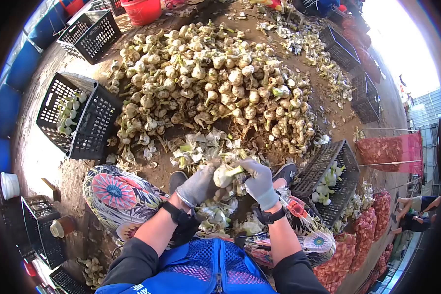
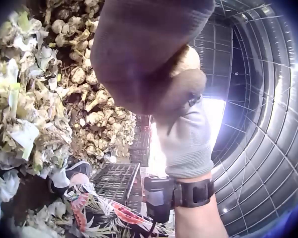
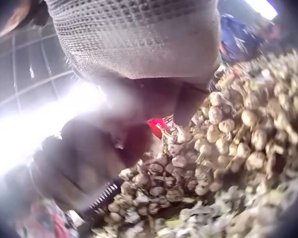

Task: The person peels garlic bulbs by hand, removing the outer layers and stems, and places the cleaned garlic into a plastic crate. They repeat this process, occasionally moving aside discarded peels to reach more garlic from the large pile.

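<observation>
In the head view my gloved left hand (image 1: pixel 197 187) grips a pale garlic bulb (image 1: pixel 223 177) in front of my body. My gloved right hand (image 1: pixel 260 183) pinches the green stem of that bulb from the other side. Part of the bulb (image 2: pixel 189 58) shows beyond the left glove (image 2: pixel 144 54) in the left wrist view. Blurred gloves fill much of the right wrist view, where the bulb is hidden. Below the hands lie peeled skins and leaves (image 1: pixel 215 213). Just beyond spreads a large heap of untrimmed garlic (image 1: pixel 196 73).
A black crate (image 1: pixel 95 127) with trimmed bulbs stands at left, and another tilted crate (image 1: pixel 345 161) with bulbs at right. Further crates (image 1: pixel 90 36) stand toward the back. Filled red mesh sacks (image 1: pixel 365 225) line the right side. My patterned knees (image 1: pixel 115 191) flank the work area.
</observation>
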A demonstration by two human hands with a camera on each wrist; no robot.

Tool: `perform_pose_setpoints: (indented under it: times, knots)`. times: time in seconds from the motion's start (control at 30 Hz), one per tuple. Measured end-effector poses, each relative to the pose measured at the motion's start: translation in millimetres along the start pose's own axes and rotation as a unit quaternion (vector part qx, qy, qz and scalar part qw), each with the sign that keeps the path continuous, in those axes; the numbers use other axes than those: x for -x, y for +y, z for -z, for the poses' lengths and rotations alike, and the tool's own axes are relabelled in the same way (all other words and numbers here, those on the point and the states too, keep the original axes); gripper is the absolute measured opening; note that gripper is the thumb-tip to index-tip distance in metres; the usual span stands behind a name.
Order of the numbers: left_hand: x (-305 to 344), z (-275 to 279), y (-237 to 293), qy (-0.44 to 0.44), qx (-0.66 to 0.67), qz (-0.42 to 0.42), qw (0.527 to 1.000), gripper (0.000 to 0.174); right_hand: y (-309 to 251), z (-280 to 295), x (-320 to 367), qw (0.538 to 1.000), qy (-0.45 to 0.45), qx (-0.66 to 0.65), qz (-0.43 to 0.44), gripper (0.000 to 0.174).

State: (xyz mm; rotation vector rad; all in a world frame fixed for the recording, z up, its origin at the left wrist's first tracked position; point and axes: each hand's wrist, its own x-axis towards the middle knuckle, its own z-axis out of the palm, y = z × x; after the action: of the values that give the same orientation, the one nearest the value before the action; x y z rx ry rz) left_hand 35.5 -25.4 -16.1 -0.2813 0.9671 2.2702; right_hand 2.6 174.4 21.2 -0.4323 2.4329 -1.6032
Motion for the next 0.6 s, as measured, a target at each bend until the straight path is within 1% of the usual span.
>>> perform_pose_setpoints:
  times: [0.03, 0.07, 0.1, 0.17, 0.23, 0.3, 0.33, 0.37, 0.4, 0.43, 0.47, 0.5, 0.53, 0.57, 0.6]
  knots:
    - [-1.7, 6.5, -3.5, -0.062, 0.02, 0.019, 0.998, 0.056, 2.1, -2.2, 0.9, 1.0, -0.001, -0.001, -0.001, 0.051]
    - [-2.7, 9.9, -5.9, -0.124, 0.039, 0.038, 0.991, 0.057, 5.8, -5.2, 2.6, 0.994, 0.024, 0.086, 0.064, 0.05]
    - [-3.9, 9.4, -4.3, -0.124, 0.04, 0.04, 0.991, 0.057, 7.8, -7.8, 4.8, 0.975, 0.048, 0.173, 0.128, 0.049]
    - [-7.4, 7.6, 1.2, -0.086, 0.018, 0.112, 0.99, 0.051, 12.0, -11.8, 12.0, 0.975, 0.06, 0.177, 0.121, 0.047]
    - [-9.0, 7.4, -3.9, -0.092, 0.002, 0.115, 0.989, 0.048, 22.7, -15.9, 21.3, 0.977, 0.125, 0.137, 0.105, 0.051]
    - [-10.2, 7.5, -14.2, -0.101, -0.013, 0.118, 0.988, 0.045, 30.6, -11.8, 32.5, 0.979, 0.132, 0.133, 0.084, 0.048]
    - [-9.2, 6.9, -21.3, -0.081, 0.022, 0.073, 0.994, 0.041, 33.8, -9.8, 40.3, 0.984, 0.14, -0.098, -0.048, 0.043]
    - [-10.5, 6.5, -25.8, -0.062, 0.056, 0.027, 0.996, 0.037, 36.9, -8.0, 45.3, 0.92, 0.14, -0.322, -0.174, 0.039]
    - [-8.4, -2.1, -14.4, -0.015, 0.024, 0.036, 0.999, 0.03, 22.2, -4.7, 48.4, 0.892, 0.091, -0.41, -0.165, 0.036]
    - [-13.1, 0.4, -21.0, -0.015, 0.025, 0.039, 0.999, 0.03, 24.1, -7.5, 49.7, 0.891, 0.093, -0.411, -0.168, 0.036]
    - [-19.9, 5.9, -32.3, 0.016, 0.017, 0.017, 1.0, 0.027, 27.1, -12.6, 50.8, 0.907, 0.077, -0.375, -0.177, 0.034]
    - [-22.1, 1.5, -30.6, 0.046, 0.007, -0.006, 0.999, 0.025, 28.3, -16.7, 49.2, 0.921, 0.061, -0.338, -0.184, 0.033]
    - [-17.7, -3.3, -24.5, 0.078, 0.048, 0.016, 0.996, 0.022, 27.8, -19.6, 43.6, 0.965, 0.07, -0.197, -0.159, 0.028]
    - [-17.2, -4.6, -22.9, 0.079, 0.045, 0.017, 0.996, 0.022, 26.9, -22.1, 41.0, 0.964, 0.071, -0.199, -0.159, 0.028]
    - [-15.7, -8.6, -17.7, 0.114, -0.072, -0.056, 0.989, 0.018, 26.1, -24.4, 38.3, 0.946, 0.105, -0.256, -0.171, 0.023]
